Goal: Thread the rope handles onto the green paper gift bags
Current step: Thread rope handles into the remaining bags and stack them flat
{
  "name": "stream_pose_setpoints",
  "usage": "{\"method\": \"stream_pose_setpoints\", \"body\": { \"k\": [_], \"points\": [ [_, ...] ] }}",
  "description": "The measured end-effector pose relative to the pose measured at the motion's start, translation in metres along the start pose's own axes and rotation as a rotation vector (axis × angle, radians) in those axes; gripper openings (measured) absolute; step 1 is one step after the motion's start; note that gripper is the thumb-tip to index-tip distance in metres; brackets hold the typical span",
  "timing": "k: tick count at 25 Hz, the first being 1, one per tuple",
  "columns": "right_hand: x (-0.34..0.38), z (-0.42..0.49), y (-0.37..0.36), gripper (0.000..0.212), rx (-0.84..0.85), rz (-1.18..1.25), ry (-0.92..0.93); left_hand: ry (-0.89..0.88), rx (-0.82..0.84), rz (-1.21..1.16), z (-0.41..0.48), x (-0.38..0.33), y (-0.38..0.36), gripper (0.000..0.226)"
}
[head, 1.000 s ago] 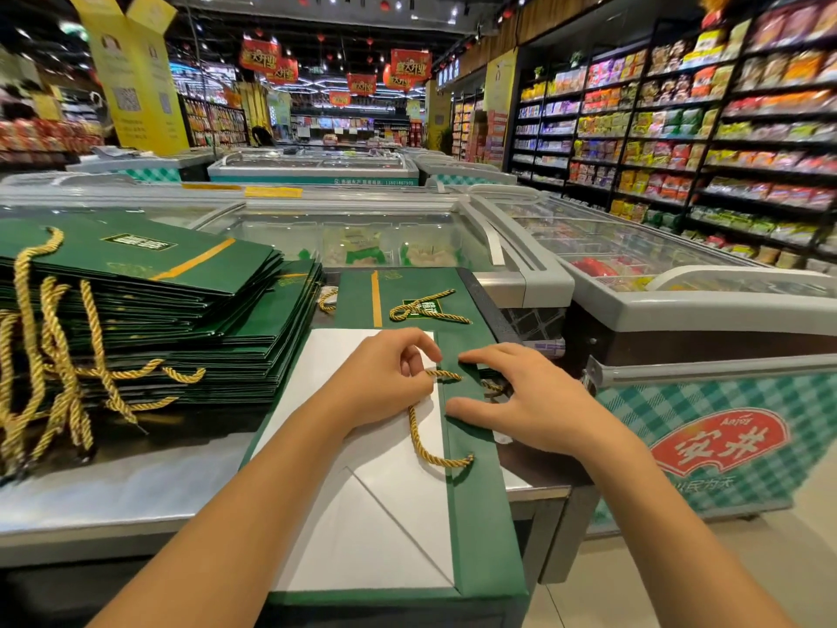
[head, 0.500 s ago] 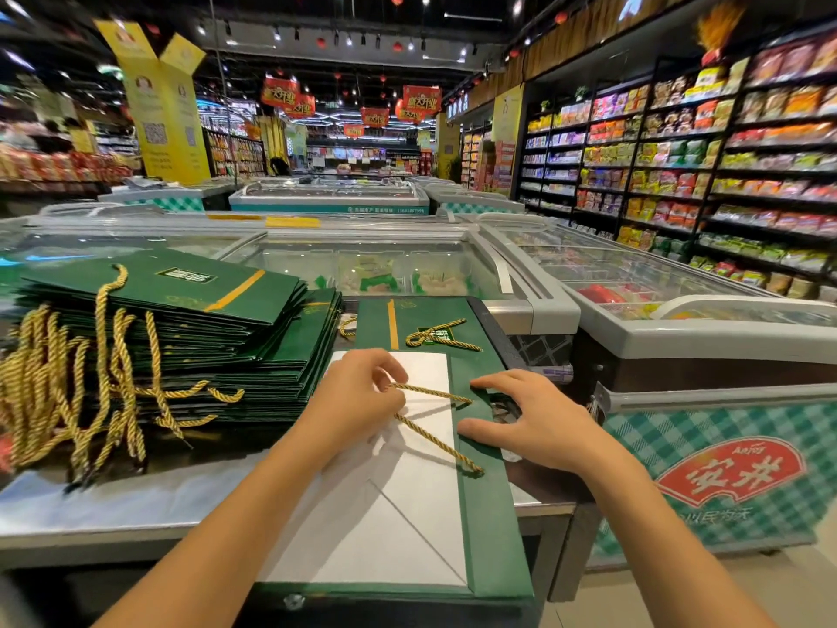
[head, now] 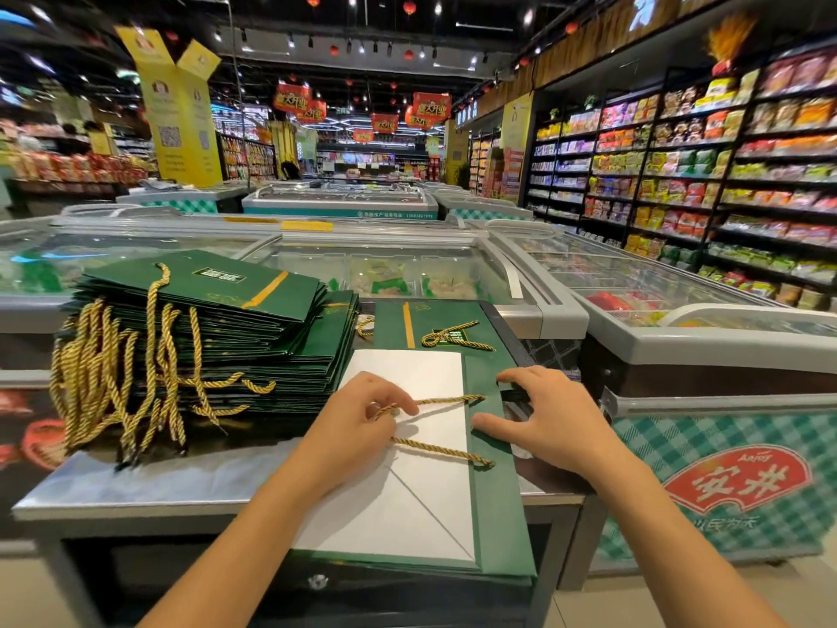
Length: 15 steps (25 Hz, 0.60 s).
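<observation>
On the steel tabletop (head: 136,482), the stack of finished green paper gift bags (head: 204,328) lay at left. The left hand (head: 362,423) pinched the gold twisted rope handle (head: 441,451), which had gone from a slack loop to two taut strands entering the flat green bag (head: 498,514). That suggested this handle was nearly seated. The right hand (head: 548,419), fingers spread, pressed the bag's edge.

Just right of the right hand (head: 557,423), the checked freezer front (head: 670,451) carries a red badge (head: 738,480) reading "Anjoy" above the large characters "安井". Far beyond both hands, red hanging banners (head: 431,106) read "盛大开业". Up and left of the left hand (head: 362,423), the small label (head: 219,275) on the top bag (head: 199,299) is too blurred to read.
</observation>
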State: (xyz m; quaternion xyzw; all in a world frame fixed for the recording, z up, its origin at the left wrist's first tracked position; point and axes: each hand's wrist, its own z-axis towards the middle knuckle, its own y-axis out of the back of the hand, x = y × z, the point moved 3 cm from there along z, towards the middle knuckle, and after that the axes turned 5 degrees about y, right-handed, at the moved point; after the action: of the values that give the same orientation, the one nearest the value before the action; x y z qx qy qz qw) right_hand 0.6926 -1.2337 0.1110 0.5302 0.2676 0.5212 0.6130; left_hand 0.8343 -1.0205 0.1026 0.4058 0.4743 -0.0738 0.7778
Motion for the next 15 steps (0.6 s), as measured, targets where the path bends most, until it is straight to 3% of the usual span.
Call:
{"method": "stream_pose_setpoints", "body": {
  "k": [2,6,8,11,15],
  "points": [
    [0.006,-0.008,0.002,0.08,-0.095,-0.129,0.023,-0.018,-0.005,0.039,0.001,0.001,-0.004,0.036],
    [0.024,-0.02,-0.008,0.086,-0.022,-0.097,-0.045,-0.091,-0.042,0.172,0.006,0.004,-0.006,0.025],
    [0.027,-0.021,-0.009,0.075,-0.005,0.127,-0.113,-0.1,-0.039,0.207,0.007,0.005,-0.008,0.023],
    [0.034,-0.028,0.004,0.037,0.0,0.482,-0.207,-0.116,-0.064,0.223,0.007,0.001,-0.01,0.02],
    [0.059,-0.04,0.021,0.038,-0.101,1.127,-0.196,-0.136,-0.087,0.101,-0.001,-0.014,-0.001,0.016]
  ]
}}
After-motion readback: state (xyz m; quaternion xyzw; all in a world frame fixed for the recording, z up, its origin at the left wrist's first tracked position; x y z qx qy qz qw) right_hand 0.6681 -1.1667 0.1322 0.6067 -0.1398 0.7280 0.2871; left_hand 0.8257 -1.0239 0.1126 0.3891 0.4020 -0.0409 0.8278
